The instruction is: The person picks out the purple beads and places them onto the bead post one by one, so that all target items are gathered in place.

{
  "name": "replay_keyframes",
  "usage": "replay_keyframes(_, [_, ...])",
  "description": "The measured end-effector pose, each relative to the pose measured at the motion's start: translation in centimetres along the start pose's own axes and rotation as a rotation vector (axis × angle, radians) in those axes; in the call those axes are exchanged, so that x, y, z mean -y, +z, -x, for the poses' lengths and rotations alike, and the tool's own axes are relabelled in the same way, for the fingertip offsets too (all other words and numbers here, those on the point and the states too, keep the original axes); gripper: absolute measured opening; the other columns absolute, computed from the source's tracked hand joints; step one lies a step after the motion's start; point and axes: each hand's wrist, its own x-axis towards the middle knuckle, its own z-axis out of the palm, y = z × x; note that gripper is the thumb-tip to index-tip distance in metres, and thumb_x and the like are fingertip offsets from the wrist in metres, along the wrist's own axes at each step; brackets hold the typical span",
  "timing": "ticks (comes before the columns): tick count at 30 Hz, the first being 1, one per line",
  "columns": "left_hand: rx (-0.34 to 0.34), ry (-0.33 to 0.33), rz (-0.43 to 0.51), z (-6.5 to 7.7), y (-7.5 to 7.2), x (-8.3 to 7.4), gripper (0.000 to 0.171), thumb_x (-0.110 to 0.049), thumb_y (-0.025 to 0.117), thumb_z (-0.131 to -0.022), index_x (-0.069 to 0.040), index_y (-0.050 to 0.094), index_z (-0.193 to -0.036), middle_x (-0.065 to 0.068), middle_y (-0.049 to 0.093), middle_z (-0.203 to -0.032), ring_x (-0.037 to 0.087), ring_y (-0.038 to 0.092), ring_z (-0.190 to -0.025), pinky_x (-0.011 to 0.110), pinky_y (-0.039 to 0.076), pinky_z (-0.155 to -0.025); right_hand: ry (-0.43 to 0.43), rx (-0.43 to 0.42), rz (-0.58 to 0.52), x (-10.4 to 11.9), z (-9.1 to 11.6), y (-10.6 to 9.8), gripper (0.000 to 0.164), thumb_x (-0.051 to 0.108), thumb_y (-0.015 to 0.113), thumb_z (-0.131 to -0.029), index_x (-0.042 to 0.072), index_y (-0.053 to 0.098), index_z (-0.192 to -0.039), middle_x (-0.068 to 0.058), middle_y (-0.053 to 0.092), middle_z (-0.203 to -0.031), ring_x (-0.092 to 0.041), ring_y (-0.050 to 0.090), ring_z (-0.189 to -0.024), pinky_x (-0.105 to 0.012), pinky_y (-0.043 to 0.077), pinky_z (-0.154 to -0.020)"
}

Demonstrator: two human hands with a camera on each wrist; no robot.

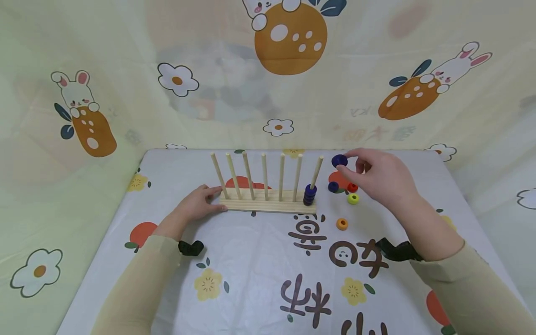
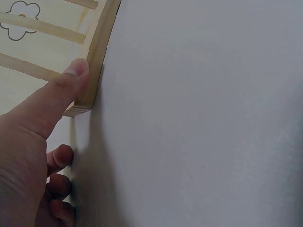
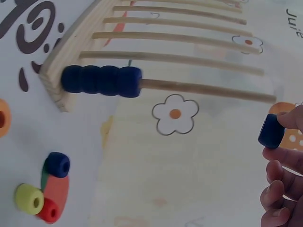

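A wooden rack (image 1: 264,205) with a row of upright pegs stands on the table. Several dark blue beads (image 3: 101,80) are stacked at the bottom of its rightmost peg; the other pegs are bare. My left hand (image 1: 194,204) holds the rack's left end, thumb on the front of the base and fingers behind. To the right of the rack my right hand (image 1: 383,177) pinches one dark blue bead (image 3: 271,131) between thumb and index finger. That bead is in the air, beside the top of the rightmost peg and apart from it.
Right of the rack lie a loose blue bead (image 1: 333,187), a red bead (image 1: 352,187), a yellow-green bead (image 1: 353,199) and, nearer me, an orange bead (image 1: 342,224). A printed cloth (image 1: 247,260) covers the table, and a patterned curtain (image 1: 217,125) hangs behind.
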Motion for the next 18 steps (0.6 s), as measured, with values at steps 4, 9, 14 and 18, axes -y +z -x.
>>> replay_keyframes(4, [0.0, -0.006, 0.008, 0.0, 0.1, 0.0, 0.081, -0.051, 0.078, -0.081, -0.027, 0.045, -0.15, 0.009, 0.049, -0.109, 0.026, 0.048, -0.099, 0.04, 0.042, -0.082, 0.003, -0.001, 0.001, 0.9, -0.1, -0.5, 0.047, 0.048, 0.067, -0.091, 0.012, 0.067, -0.122, -0.005, 0.057, -0.08, -0.024, 0.049, -0.07, -0.037, 0.038, -0.057])
replay_keyframes(9, [0.002, -0.014, 0.009, 0.1, 0.0, -0.1, 0.081, -0.051, 0.079, -0.081, -0.028, 0.045, -0.15, 0.009, 0.049, -0.109, 0.026, 0.048, -0.099, 0.041, 0.042, -0.083, -0.005, 0.005, 0.009, 1.8, -0.2, -0.9, 0.05, 0.05, 0.067, -0.091, 0.013, 0.067, -0.123, -0.005, 0.059, -0.082, -0.024, 0.05, -0.073, -0.037, 0.04, -0.056])
replay_keyframes(14, [0.006, -0.019, 0.012, 0.2, -0.1, -0.2, 0.081, -0.05, 0.079, -0.08, -0.027, 0.045, -0.151, 0.009, 0.049, -0.109, 0.026, 0.048, -0.099, 0.041, 0.041, -0.083, 0.003, 0.021, 0.014, 2.4, -0.5, -1.0, 0.049, 0.05, 0.068, -0.09, 0.014, 0.067, -0.123, -0.005, 0.059, -0.083, -0.025, 0.051, -0.077, -0.037, 0.04, -0.058])
replay_keyframes(18, [0.008, -0.013, 0.014, 0.1, -0.1, -0.1, 0.082, -0.05, 0.079, -0.08, -0.027, 0.045, -0.151, 0.009, 0.049, -0.109, 0.026, 0.048, -0.099, 0.04, 0.041, -0.082, 0.006, 0.037, 0.006, 2.7, -0.6, -0.9, 0.05, 0.049, 0.068, -0.09, 0.013, 0.067, -0.123, -0.006, 0.06, -0.084, -0.025, 0.051, -0.078, -0.038, 0.04, -0.06])
